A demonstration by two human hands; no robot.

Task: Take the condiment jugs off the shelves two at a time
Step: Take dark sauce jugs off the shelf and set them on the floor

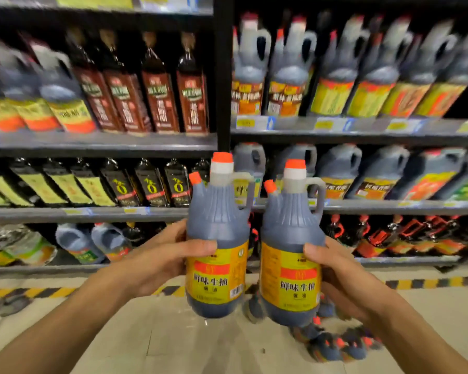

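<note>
Two soy sauce jugs carried upright, clear of the shelves. The left hand (162, 255) clasps the left jug (218, 238) around its body at the label's upper edge; the right hand (335, 268) clasps the right jug (291, 247) likewise. The jugs stand just beside each other, apparently not touching. Best practice: keep both vertical, thumbs wrapped firmly, and lower them together towards the jugs already lying on the floor (335, 344).

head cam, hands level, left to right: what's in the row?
Left hand → left jug → right jug → right hand. Each hand grips its own jug by the body, both upright, in front of the shelves.
</note>
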